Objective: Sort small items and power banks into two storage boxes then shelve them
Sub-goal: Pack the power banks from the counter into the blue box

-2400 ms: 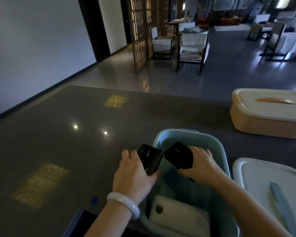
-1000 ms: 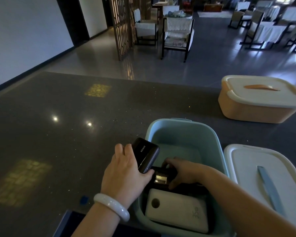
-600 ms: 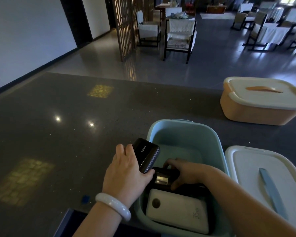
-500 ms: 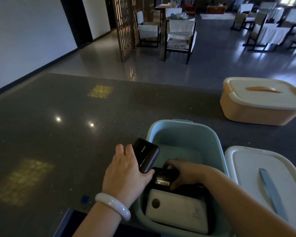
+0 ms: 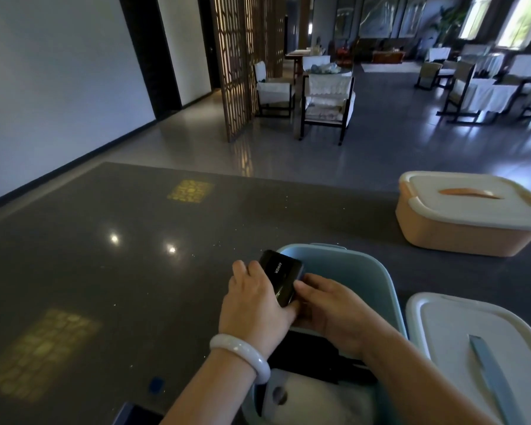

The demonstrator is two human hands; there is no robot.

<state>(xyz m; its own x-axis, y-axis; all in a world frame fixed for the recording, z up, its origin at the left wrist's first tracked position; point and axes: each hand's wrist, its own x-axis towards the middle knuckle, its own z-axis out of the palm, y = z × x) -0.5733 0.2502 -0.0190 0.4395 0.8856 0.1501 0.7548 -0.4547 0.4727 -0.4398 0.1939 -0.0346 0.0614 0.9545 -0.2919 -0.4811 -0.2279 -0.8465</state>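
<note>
Left hand, white bangle at the wrist, clenched round a black power bank marked ANKER, thumb along its near edge, fingers behind its far side. Right hand touching the same power bank from the other side, fingers curled against its right edge. Held tilted just above the left rim of the blue box. Inside the blue box, under both wrists: another black power bank, and nearer the camera a white power bank. Just right of the blue box, a white lid with a blue handle strip, lying flat on the dark countertop. Beyond the blue box to the right, well apart, an orange box with its white lid shut. Far behind the blue box, chairs and a wooden lattice screen.
</note>
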